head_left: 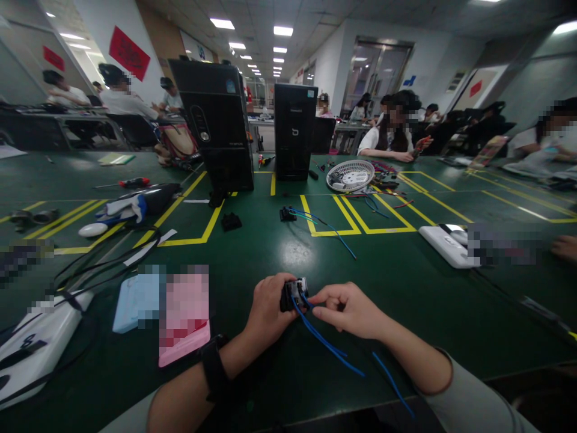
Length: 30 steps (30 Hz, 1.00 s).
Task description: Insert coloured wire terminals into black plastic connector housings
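Observation:
My left hand [270, 304] is wrapped round a small black electrical component with a pale face [295, 293], held just above the green table. Two blue wires [327, 344] run out of the component and trail down to the right. At its right side my right hand [347, 307] is closed in a pinch on a thin blue wire, whose tip is by the component. Another length of blue wire [393, 385] shows below my right wrist; whether it is the pinched one's tail is hidden. A similar black component [287, 214] with wires attached lies farther off, near another black piece [231, 222].
Two black computer towers [295, 132] stand at the back of the green table [252, 385]. A white basket [350, 175] sits right of them among loose wires. Pink [184, 313] and blue [137, 300] cases lie left, beside cables and a white device [45, 349]. Several people sit beyond.

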### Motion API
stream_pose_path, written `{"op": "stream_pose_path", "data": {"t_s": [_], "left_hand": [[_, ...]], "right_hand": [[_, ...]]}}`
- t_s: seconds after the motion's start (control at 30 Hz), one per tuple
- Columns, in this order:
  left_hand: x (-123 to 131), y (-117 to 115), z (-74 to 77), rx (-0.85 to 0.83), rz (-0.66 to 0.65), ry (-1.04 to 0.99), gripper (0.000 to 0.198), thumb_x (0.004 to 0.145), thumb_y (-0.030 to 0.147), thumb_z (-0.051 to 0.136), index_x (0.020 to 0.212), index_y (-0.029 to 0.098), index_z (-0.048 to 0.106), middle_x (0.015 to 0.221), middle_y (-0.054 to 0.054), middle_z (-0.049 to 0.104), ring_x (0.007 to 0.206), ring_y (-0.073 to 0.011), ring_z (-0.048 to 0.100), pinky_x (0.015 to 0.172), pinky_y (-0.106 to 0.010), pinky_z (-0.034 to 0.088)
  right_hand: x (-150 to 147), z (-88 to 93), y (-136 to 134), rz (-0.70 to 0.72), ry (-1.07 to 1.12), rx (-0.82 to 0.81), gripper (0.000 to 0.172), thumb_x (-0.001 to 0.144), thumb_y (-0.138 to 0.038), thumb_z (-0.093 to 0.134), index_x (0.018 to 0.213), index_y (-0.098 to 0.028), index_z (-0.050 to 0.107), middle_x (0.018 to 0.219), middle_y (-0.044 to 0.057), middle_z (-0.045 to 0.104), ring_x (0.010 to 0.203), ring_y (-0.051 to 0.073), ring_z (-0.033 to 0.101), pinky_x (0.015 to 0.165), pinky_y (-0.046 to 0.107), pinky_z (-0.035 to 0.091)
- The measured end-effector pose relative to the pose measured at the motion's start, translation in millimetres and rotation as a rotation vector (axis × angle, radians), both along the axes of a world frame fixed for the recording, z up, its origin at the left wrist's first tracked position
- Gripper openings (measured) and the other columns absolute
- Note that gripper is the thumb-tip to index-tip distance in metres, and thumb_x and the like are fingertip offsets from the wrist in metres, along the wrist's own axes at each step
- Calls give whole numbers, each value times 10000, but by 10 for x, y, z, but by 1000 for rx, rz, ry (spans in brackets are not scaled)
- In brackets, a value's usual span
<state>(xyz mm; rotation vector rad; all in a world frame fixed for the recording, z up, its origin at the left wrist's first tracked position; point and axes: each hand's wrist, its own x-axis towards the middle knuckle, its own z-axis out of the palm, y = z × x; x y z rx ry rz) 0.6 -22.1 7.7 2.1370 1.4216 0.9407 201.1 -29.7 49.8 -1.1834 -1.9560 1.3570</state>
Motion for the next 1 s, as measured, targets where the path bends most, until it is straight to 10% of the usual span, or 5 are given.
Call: {"op": "stream_pose_path", "data": {"t_s": [0.47,1.0], "left_hand": [[0,9,-10,-3,4,-1,428,649,310,728,1020,238,527,971,-23,617,914,-236,566,818,-383,406],[-13,3,-7,19,-22,16,429,656,327,723,1024,227,525,976,-31,610,920,-236,552,811,-377,392]], "right_hand": [[75,-45,56,-74,-162,328,186,781,-240,564,845,-129,698,461,-77,411,419,46,351,459,181,285],[44,-52,37,72,-62,98,261,802,-296,576,966,-127,689,438,-60,499,375,69,487,429,176,349]]}}
